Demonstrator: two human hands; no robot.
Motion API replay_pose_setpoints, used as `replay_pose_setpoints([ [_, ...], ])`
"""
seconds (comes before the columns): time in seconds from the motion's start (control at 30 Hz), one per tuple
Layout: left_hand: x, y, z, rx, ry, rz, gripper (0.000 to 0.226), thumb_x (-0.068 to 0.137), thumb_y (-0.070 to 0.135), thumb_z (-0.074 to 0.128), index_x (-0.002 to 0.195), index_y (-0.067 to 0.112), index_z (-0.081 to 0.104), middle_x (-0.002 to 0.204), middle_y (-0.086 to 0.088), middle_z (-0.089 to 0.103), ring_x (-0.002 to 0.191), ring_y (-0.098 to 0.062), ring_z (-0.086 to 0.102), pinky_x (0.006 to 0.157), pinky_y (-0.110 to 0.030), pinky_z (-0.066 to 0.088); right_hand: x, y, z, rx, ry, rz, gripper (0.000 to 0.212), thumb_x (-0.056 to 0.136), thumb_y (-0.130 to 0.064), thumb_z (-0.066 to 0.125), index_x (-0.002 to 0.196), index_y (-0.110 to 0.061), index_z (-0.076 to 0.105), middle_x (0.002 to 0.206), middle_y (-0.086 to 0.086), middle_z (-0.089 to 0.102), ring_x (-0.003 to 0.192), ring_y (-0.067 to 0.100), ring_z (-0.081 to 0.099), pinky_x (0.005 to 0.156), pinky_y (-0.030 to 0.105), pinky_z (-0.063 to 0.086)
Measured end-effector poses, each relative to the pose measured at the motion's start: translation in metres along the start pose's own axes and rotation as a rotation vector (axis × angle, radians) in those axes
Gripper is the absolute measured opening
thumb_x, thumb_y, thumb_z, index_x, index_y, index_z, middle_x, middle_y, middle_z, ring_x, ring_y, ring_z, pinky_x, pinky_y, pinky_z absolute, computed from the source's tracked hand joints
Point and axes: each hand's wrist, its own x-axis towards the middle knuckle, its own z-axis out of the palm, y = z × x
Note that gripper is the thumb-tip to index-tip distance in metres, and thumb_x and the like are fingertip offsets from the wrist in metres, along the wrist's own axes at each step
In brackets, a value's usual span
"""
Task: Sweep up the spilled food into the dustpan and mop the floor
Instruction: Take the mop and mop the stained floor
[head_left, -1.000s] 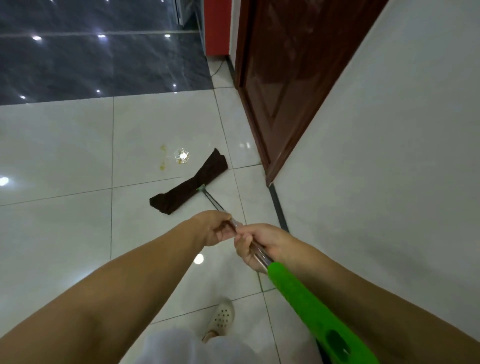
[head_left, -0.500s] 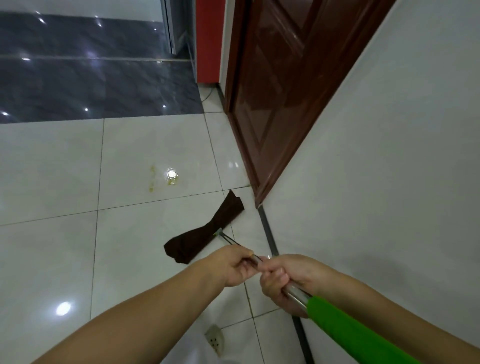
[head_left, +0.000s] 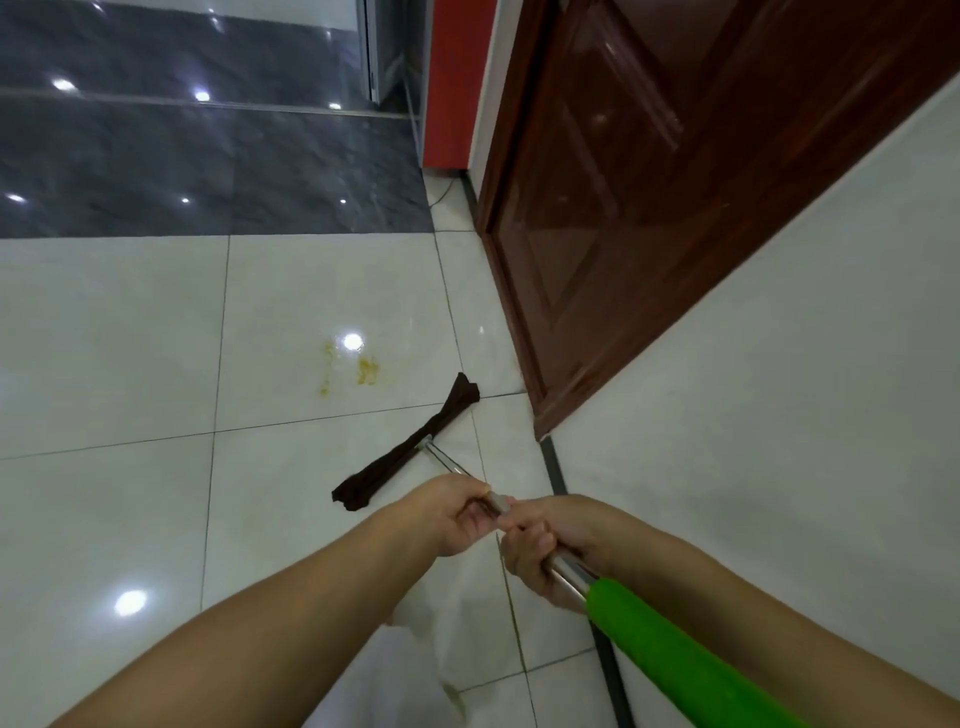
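A flat mop with a dark brown cloth head (head_left: 410, 447) lies on the white floor tiles, its metal pole (head_left: 447, 461) running back to a green grip (head_left: 675, 654). My left hand (head_left: 457, 514) grips the pole ahead of my right hand (head_left: 540, 545), which holds it just above the green grip. A yellow food stain (head_left: 363, 370) marks the tile a short way beyond the mop head, to its left and apart from it. No dustpan is in view.
A brown wooden door (head_left: 623, 234) and a white wall (head_left: 779, 389) stand close on the right. A red panel (head_left: 452, 83) and a dark grey tiled area (head_left: 208, 171) lie at the back. White tiles (head_left: 104, 338) spread to the left.
The mop head was pulled back from right beside the yellow stain, then moved forward again toward it. Both hands kept their grip on the pole.
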Motion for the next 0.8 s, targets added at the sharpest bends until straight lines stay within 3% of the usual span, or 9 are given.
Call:
replay_pose_setpoints([
  [0.1, 0.005, 0.038, -0.017, -0.019, 0.038, 0.033, 0.019, 0.095, -0.001, 0.046, 0.078, -0.005, 0.052, 0.045, -0.016, 0.062, 0.042, -0.021, 0.066, 0.054, -0.030, 0.055, 0.022, -0.020, 0.029, 0.059, -0.033, 0.030, 0.032, 0.099, -0.017, 0.047, 0.067, -0.009, 0.047, 0.038, 0.006, 0.041, 0.021, 0.013, 0.040, 0.024, 0.012, 0.032],
  [0.2, 0.008, 0.074, -0.032, -0.047, 0.075, 0.056, 0.019, 0.095, -0.001, 0.047, 0.076, -0.004, 0.051, 0.044, -0.016, 0.059, 0.042, -0.020, 0.063, 0.040, -0.025, 0.052, 0.045, -0.040, 0.059, -0.001, -0.021, 0.022, 0.034, 0.099, -0.015, 0.045, 0.066, -0.009, 0.046, 0.037, 0.004, 0.040, 0.020, 0.011, 0.038, 0.024, 0.012, 0.031],
  [0.33, 0.018, 0.117, -0.047, -0.041, 0.075, 0.054, 0.019, 0.098, 0.003, 0.042, 0.083, -0.004, 0.050, 0.054, -0.018, 0.064, 0.058, -0.024, 0.063, 0.037, -0.023, 0.052, 0.071, -0.062, 0.094, -0.030, -0.020, -0.001, 0.035, 0.098, -0.010, 0.044, 0.063, -0.012, 0.042, 0.038, 0.003, 0.038, 0.021, 0.008, 0.036, 0.023, 0.012, 0.030],
  [0.47, 0.030, 0.150, -0.059, -0.004, 0.117, 0.084, 0.021, 0.098, 0.004, 0.044, 0.079, -0.003, 0.050, 0.042, -0.013, 0.061, 0.033, -0.018, 0.060, 0.032, -0.019, 0.046, 0.091, -0.079, 0.118, -0.074, -0.026, -0.050, 0.024, 0.094, 0.000, 0.045, 0.079, -0.016, 0.056, 0.049, 0.001, 0.036, 0.024, 0.007, 0.035, 0.025, 0.010, 0.030],
  [0.57, 0.040, 0.172, -0.066, -0.027, 0.162, 0.103, 0.022, 0.096, 0.002, 0.047, 0.075, -0.001, 0.049, 0.043, -0.013, 0.058, 0.027, -0.016, 0.056, 0.031, -0.018, 0.045, 0.109, -0.093, 0.131, -0.072, -0.031, -0.086, 0.032, 0.095, 0.002, 0.044, 0.097, -0.026, 0.059, 0.045, 0.001, 0.036, 0.026, 0.006, 0.034, 0.025, 0.010, 0.030],
  [0.67, 0.048, 0.195, -0.071, -0.037, 0.166, 0.143, 0.025, 0.097, 0.003, 0.046, 0.072, 0.000, 0.047, 0.037, -0.009, 0.055, 0.027, -0.014, 0.054, 0.046, -0.018, 0.054, 0.124, -0.110, 0.148, -0.066, -0.020, -0.089, 0.031, 0.095, 0.000, 0.044, 0.092, -0.027, 0.059, 0.044, 0.001, 0.037, 0.025, 0.007, 0.034, 0.025, 0.010, 0.029],
  [0.7, 0.051, 0.202, -0.072, -0.041, 0.158, 0.150, 0.025, 0.097, 0.004, 0.045, 0.072, 0.000, 0.047, 0.039, -0.010, 0.056, 0.031, -0.014, 0.057, 0.052, -0.018, 0.056, 0.128, -0.116, 0.154, -0.075, -0.018, -0.084, 0.031, 0.096, 0.000, 0.044, 0.087, -0.026, 0.059, 0.043, 0.001, 0.037, 0.025, 0.007, 0.034, 0.024, 0.010, 0.029],
  [0.8, 0.058, 0.219, -0.076, -0.096, 0.134, 0.128, 0.020, 0.099, 0.007, 0.042, 0.081, 0.000, 0.047, 0.070, -0.015, 0.060, 0.058, -0.021, 0.061, 0.040, -0.021, 0.052, 0.137, -0.128, 0.167, -0.073, -0.020, -0.067, 0.033, 0.096, -0.001, 0.043, 0.072, -0.020, 0.056, 0.040, 0.001, 0.037, 0.023, 0.006, 0.034, 0.023, 0.011, 0.029],
])
